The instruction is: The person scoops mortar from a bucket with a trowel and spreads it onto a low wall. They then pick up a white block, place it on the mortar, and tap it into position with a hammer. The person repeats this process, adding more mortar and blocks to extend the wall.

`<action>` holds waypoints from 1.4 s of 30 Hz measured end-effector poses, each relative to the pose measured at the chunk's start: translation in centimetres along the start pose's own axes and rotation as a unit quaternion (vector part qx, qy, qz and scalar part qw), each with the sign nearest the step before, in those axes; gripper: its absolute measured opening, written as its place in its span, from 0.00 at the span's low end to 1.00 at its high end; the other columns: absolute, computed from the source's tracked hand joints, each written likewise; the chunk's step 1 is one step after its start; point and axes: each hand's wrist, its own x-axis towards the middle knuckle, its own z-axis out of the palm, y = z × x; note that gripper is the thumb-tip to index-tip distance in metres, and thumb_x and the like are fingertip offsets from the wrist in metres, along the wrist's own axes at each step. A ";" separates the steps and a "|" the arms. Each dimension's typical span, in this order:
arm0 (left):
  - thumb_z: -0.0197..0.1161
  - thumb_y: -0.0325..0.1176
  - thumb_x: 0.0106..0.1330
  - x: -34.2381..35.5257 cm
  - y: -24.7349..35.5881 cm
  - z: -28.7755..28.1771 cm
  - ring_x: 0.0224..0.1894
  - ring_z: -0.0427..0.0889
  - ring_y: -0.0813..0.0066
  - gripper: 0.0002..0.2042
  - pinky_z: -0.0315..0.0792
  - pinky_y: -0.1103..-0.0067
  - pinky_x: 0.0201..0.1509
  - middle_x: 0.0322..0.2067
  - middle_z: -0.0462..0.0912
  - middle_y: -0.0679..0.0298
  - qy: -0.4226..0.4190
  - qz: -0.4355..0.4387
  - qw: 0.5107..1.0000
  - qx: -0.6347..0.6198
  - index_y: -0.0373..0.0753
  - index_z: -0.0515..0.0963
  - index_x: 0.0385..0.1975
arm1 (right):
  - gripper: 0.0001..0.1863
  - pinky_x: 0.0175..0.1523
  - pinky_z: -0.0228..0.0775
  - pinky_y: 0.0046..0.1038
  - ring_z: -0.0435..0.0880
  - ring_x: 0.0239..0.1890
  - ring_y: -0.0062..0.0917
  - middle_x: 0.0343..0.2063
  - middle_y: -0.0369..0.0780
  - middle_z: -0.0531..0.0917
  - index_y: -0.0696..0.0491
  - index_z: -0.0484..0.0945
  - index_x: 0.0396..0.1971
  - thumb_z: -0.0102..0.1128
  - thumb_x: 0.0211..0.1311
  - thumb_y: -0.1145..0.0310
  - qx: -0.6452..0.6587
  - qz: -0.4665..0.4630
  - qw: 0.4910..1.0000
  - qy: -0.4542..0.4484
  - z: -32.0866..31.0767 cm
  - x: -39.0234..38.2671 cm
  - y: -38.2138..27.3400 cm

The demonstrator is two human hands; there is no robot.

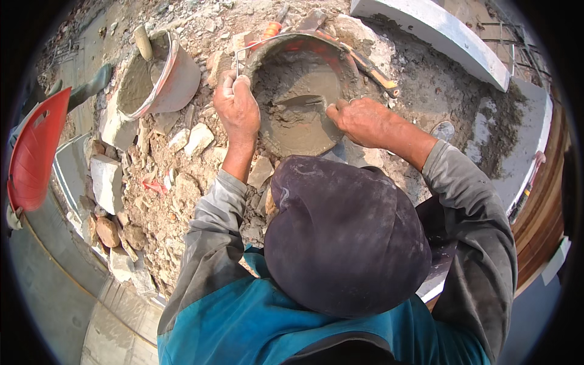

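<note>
A dark cap (347, 237) is nearest. Beyond it, the left hand (237, 106) has its grip closed on the wire handle (237, 62) of a bucket (336, 56) of wet mortar (304, 131), standing on rubble (198, 140). The right hand (359, 121) is at the bucket's right side; I cannot tell what its grip holds. Farther lies a yellow-and-black tool handle (383, 79).

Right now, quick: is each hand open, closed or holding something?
Left hand: closed, holding the thin metal wire handle of the round, mortar-smeared reddish bucket.
Right hand: closed by the bucket's right rim; whether it holds anything cannot be told.
</note>
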 end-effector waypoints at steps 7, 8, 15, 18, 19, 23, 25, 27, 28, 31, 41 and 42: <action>0.50 0.28 0.67 -0.9 0.1 0.8 0.22 0.57 0.91 0.07 0.53 0.85 0.23 0.19 0.63 0.77 0.002 -0.030 0.998 -0.047 0.34 0.74 0.30 | 0.17 0.44 0.73 0.49 0.81 0.37 0.54 0.32 0.59 0.79 0.63 0.68 0.42 0.57 0.60 0.66 0.194 0.106 0.974 -0.038 3.2 1.2 -1.3; 0.51 0.28 0.66 -0.7 0.0 0.7 0.22 0.58 0.91 0.06 0.54 0.85 0.24 0.19 0.64 0.77 -0.001 -0.040 0.997 -0.061 0.34 0.74 0.31 | 0.18 0.45 0.73 0.48 0.81 0.40 0.52 0.34 0.59 0.80 0.64 0.69 0.44 0.57 0.60 0.66 0.221 0.095 0.969 -0.056 2.9 1.1 -2.8; 0.53 0.27 0.65 0.0 1.6 2.2 0.23 0.61 0.89 0.05 0.57 0.84 0.25 0.21 0.67 0.75 -0.029 -0.022 0.999 -0.035 0.33 0.74 0.31 | 0.15 0.35 0.73 0.35 0.82 0.29 0.35 0.28 0.47 0.81 0.60 0.75 0.39 0.60 0.61 0.63 0.474 0.092 0.876 0.011 3.0 -1.3 -3.6; 0.52 0.28 0.66 0.7 2.0 3.0 0.21 0.58 0.90 0.06 0.53 0.85 0.24 0.20 0.64 0.77 -0.035 -0.017 0.999 -0.016 0.35 0.74 0.30 | 0.11 0.24 0.67 0.25 0.74 0.17 0.17 0.21 0.34 0.75 0.55 0.74 0.34 0.61 0.62 0.64 0.607 0.133 0.783 0.018 3.6 -3.6 -3.6; 0.51 0.28 0.66 1.5 1.5 2.6 0.22 0.59 0.90 0.06 0.53 0.86 0.24 0.21 0.65 0.77 -0.033 0.010 0.999 0.017 0.35 0.74 0.31 | 0.11 0.25 0.68 0.26 0.75 0.18 0.18 0.21 0.35 0.75 0.56 0.74 0.35 0.61 0.62 0.63 0.631 0.111 0.767 0.037 4.1 -4.0 -3.7; 0.49 0.29 0.68 3.0 -0.9 -0.3 0.27 0.62 0.85 0.07 0.58 0.85 0.31 0.25 0.66 0.74 -0.020 -0.065 0.998 -0.008 0.35 0.73 0.32 | 0.19 0.28 0.72 0.23 0.77 0.24 0.18 0.28 0.36 0.78 0.58 0.75 0.48 0.63 0.60 0.64 0.726 0.137 0.665 0.112 4.1 -6.0 -4.6; 0.46 0.30 0.68 3.7 -1.9 -1.6 0.31 0.63 0.79 0.08 0.61 0.82 0.37 0.27 0.66 0.70 -0.037 0.026 0.997 0.064 0.34 0.71 0.31 | 0.22 0.30 0.74 0.24 0.78 0.27 0.19 0.32 0.37 0.79 0.61 0.73 0.51 0.63 0.60 0.65 0.738 0.198 0.631 0.136 2.2 -8.5 -4.6; 0.44 0.31 0.67 4.2 -2.9 -2.1 0.33 0.63 0.75 0.08 0.62 0.79 0.41 0.28 0.66 0.67 -0.039 0.004 0.995 0.088 0.33 0.69 0.31 | 0.25 0.33 0.76 0.24 0.80 0.31 0.19 0.39 0.40 0.80 0.64 0.70 0.55 0.62 0.60 0.69 0.716 0.247 0.588 0.284 4.9 -9.6 -4.3; 0.44 0.31 0.67 4.3 -3.1 -2.9 0.33 0.64 0.75 0.08 0.63 0.78 0.41 0.28 0.66 0.67 -0.038 0.014 0.993 0.107 0.34 0.69 0.30 | 0.26 0.34 0.76 0.24 0.80 0.32 0.19 0.40 0.40 0.80 0.64 0.70 0.56 0.61 0.60 0.70 0.683 0.248 0.589 0.354 6.2 -9.7 -3.6; 0.44 0.32 0.66 3.9 -2.1 -2.0 0.33 0.66 0.74 0.09 0.64 0.76 0.42 0.28 0.68 0.66 -0.054 0.009 0.992 0.113 0.34 0.69 0.29 | 0.24 0.37 0.76 0.24 0.80 0.32 0.21 0.39 0.42 0.80 0.64 0.70 0.56 0.57 0.61 0.72 0.659 0.298 0.450 0.524 8.2 -11.3 -2.0; 0.42 0.32 0.64 4.0 -1.2 -1.6 0.34 0.66 0.70 0.11 0.65 0.74 0.43 0.29 0.68 0.63 -0.063 0.021 0.974 0.216 0.32 0.69 0.30 | 0.22 0.47 0.72 0.39 0.82 0.37 0.42 0.36 0.52 0.82 0.65 0.74 0.43 0.64 0.48 0.68 0.342 0.639 0.229 0.651 13.3 -6.2 22.5; 0.42 0.32 0.64 3.5 0.0 -0.6 0.33 0.66 0.70 0.11 0.65 0.74 0.43 0.29 0.68 0.63 -0.048 -0.006 0.980 0.193 0.32 0.69 0.31 | 0.16 0.44 0.73 0.38 0.82 0.34 0.40 0.32 0.49 0.82 0.63 0.75 0.36 0.62 0.48 0.68 0.435 0.578 0.204 0.660 12.9 -5.8 24.4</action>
